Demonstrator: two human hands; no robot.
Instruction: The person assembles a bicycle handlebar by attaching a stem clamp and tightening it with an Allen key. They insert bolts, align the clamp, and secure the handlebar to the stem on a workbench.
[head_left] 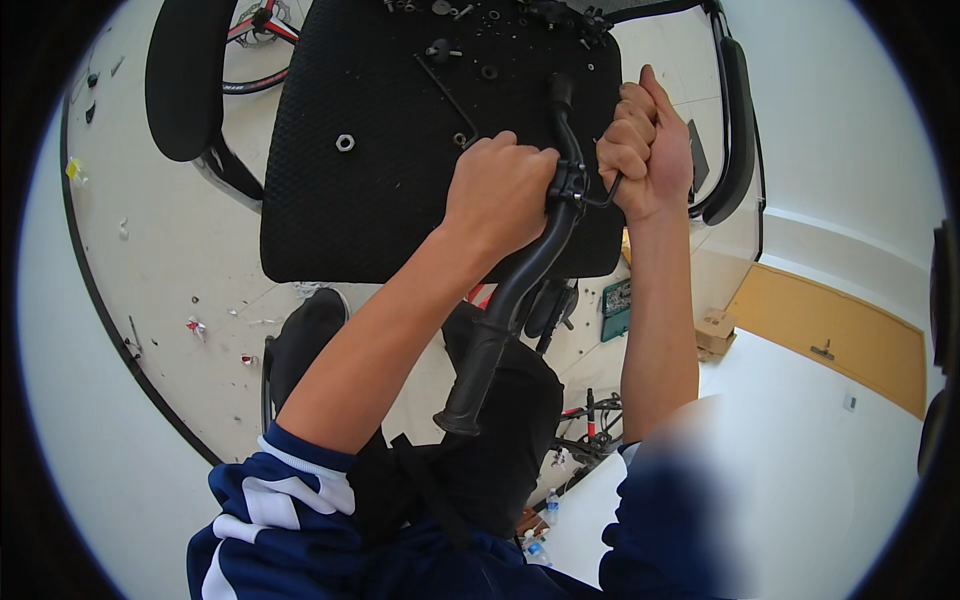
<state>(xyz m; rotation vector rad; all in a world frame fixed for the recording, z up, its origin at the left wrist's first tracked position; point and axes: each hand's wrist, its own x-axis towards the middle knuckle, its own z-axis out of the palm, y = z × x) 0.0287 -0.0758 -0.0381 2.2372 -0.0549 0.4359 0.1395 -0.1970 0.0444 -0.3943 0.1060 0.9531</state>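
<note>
A black bicycle handlebar (528, 265) lies slantwise over the front of the black chair seat (330, 225), its near rubber grip (475, 375) hanging over my lap. My left hand (500, 192) is wrapped round it beside the clamp (569, 182) at its middle. In my right hand (648, 155), closed in a fist with the thumb up, is a black hex key (606, 200); its short end reaches the clamp, but whether it sits in a bolt I cannot tell. Another long L-shaped hex key (445, 97) lies left of the bar, near my left knuckles.
A silver nut (345, 143) and several small bolts and washers lie on the seat. Armrests (185, 80) flank it. Beyond the left one is a bicycle wheel (255, 84). Below right are a green toolbox (616, 310), a cardboard box (714, 332) and a bicycle frame (590, 415).
</note>
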